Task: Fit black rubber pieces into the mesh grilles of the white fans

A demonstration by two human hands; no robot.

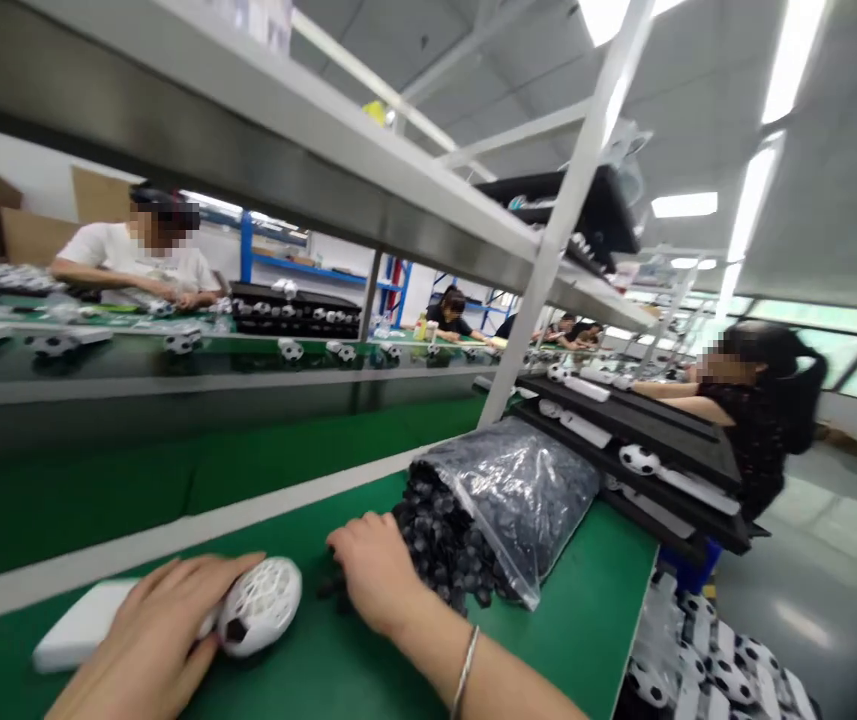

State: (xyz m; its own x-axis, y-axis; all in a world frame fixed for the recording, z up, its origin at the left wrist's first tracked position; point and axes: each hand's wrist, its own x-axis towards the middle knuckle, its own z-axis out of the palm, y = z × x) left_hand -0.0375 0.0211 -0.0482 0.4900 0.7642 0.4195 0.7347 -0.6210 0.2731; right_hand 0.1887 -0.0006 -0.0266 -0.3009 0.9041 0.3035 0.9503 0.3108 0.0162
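The ball toy is white with a black patch, and it pokes out on the right side of the left hand. That hand is closed around it, low over the green table. A white block shows left of this grip. Right of the grip, the right hand is by small black bits, but I cannot tell if its fingers pinch any. Past it, the bits spill from a clear bag, near black trays
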